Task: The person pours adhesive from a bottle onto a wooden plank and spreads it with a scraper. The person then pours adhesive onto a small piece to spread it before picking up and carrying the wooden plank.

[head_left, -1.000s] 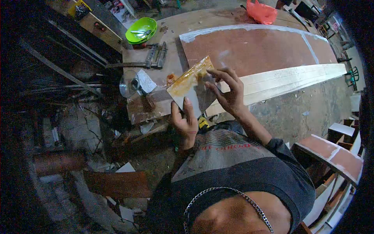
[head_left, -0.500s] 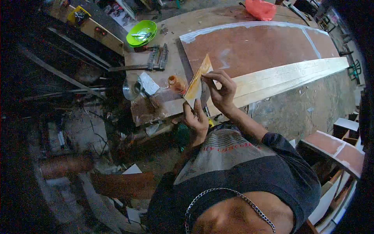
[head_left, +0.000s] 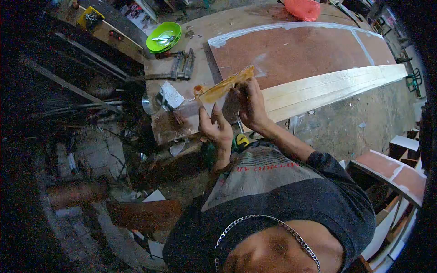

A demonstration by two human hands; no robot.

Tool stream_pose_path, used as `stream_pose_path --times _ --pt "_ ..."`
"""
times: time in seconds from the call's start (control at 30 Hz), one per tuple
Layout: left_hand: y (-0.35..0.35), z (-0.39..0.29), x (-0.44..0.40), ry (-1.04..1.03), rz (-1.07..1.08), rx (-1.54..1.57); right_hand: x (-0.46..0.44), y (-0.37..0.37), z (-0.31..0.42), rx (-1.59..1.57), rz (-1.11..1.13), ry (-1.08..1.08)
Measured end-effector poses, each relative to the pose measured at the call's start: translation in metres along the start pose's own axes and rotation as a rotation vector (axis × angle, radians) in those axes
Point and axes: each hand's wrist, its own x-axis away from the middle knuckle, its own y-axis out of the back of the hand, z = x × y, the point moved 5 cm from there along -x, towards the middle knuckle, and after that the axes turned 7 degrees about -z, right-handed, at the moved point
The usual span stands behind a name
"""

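A thin flat piece (head_left: pixel 219 92), pale with a glossy amber coating along its upper part, is tilted above the near edge of the worktable (head_left: pixel 200 50). My left hand (head_left: pixel 216 126) grips its lower left part between thumb and fingers. At its right end my right hand (head_left: pixel 251 104) has its fingers bent together against the coated side; whether they hold anything small cannot be made out. Just behind the piece's left end stands an orange-brown container (head_left: pixel 198 88), partly hidden. A long pale wooden strip (head_left: pixel 337 88) lies right of my right hand.
A reddish-brown panel (head_left: pixel 296 54) with white edges lies on the table. Around it are a green bowl (head_left: pixel 164 37), a metal clamp (head_left: pixel 183 64), a white block (head_left: pixel 172 94), a clear bowl (head_left: pixel 151 101) and a red plastic bag (head_left: pixel 302 9). Another panel (head_left: pixel 387 173) is at right.
The coated piece has turned, first edge-on and now slanting with its face partly visible. My left hand has moved right and back left; my right hand's fingers have curled in at the piece's right end.
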Motion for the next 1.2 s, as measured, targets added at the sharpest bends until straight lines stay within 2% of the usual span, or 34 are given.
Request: stream_pose_path --times 0.07,0.1,0.17,0.27,0.33,0.4,0.43,0.53,0.6,0.63,0.7,0.8,0.93,1.03,1.1,1.17,1.2 --pt "0.001 0.000 -0.002 0.134 0.056 -0.028 0.001 0.002 0.004 0.023 0.040 -0.041" --pt "0.001 0.000 -0.002 0.134 0.055 -0.029 0.002 0.002 0.003 0.049 0.078 -0.081" --pt "-0.003 0.003 -0.002 0.216 0.086 0.201 0.005 0.002 -0.001 0.070 0.066 -0.054" --pt "-0.005 0.005 -0.001 0.229 0.079 0.249 0.002 0.003 0.000 0.071 0.043 -0.035" --pt "-0.006 0.005 0.000 0.220 0.076 0.206 0.000 0.005 -0.001 0.047 0.031 -0.043" --pt "-0.011 0.004 -0.002 0.203 0.061 0.171 -0.006 0.005 -0.013 -0.064 0.124 -0.193" --pt "-0.013 0.005 0.000 0.206 0.065 0.189 -0.009 0.003 -0.013 -0.068 0.123 -0.184" --pt "-0.014 0.002 0.001 0.203 0.061 0.203 -0.014 0.008 -0.001 -0.050 -0.001 -0.114" --pt "-0.014 0.000 0.001 0.196 0.050 0.203 -0.017 0.015 -0.003 -0.159 -0.150 -0.307" --pt "-0.014 -0.002 0.002 0.161 0.061 0.189 -0.018 0.015 -0.006 -0.160 -0.148 -0.305" --pt "-0.014 -0.005 0.004 0.130 0.071 0.173 -0.021 0.014 -0.003 -0.029 -0.072 -0.105" --pt "-0.017 -0.009 0.006 0.123 0.053 0.181 -0.020 0.011 -0.001 -0.047 -0.045 -0.032" --pt "-0.015 -0.018 0.009 0.099 0.064 0.089 -0.016 0.005 -0.010 -0.021 -0.083 -0.030" --pt "-0.013 -0.011 0.012 0.044 0.080 0.007 -0.013 -0.008 -0.018 -0.023 -0.118 -0.128" --pt "-0.013 -0.006 0.013 0.002 0.088 -0.065 -0.011 -0.016 -0.021 0.024 -0.037 -0.223" --pt "-0.012 -0.001 0.010 0.054 -0.041 0.030 -0.012 -0.019 -0.016 0.040 -0.027 -0.195" --pt "-0.013 -0.003 0.008 0.054 -0.040 0.029 -0.010 -0.021 -0.015 0.061 0.000 -0.168"
